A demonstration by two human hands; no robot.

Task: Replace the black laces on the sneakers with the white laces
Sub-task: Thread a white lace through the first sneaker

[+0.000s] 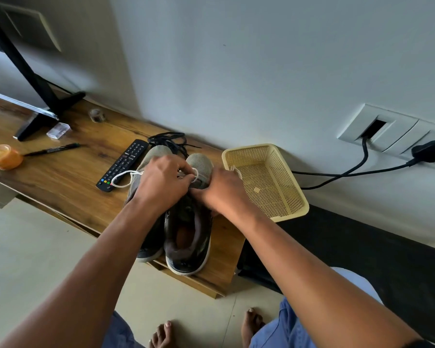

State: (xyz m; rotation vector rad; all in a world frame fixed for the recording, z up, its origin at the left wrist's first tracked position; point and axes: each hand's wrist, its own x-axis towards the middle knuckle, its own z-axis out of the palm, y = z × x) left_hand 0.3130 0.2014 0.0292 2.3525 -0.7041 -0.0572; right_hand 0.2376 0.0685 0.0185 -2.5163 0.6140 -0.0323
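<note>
Our left hand (161, 183) and right hand (221, 192) pinch the white lace (122, 175) over the sneakers (186, 222); black laces (168, 141) lie behind them, removed; threading barely begun.

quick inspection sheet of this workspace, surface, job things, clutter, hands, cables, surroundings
surface: wooden table against the wall, sneakers at its near end.
job's things: pair of sneakers side by side, toes to the wall; white lace looping left over the remote; black laces heaped behind the toes.
clutter: remote, pen, orange jar, clear block, small jar, empty yellow basket.
grippers: left hand pinches the white lace over the shoes; right hand curled at the right shoe, grip hidden.
cables: black cables run from the wall sockets.
surroundings: TV stand, grey wall, tiled floor, bare feet.
</note>
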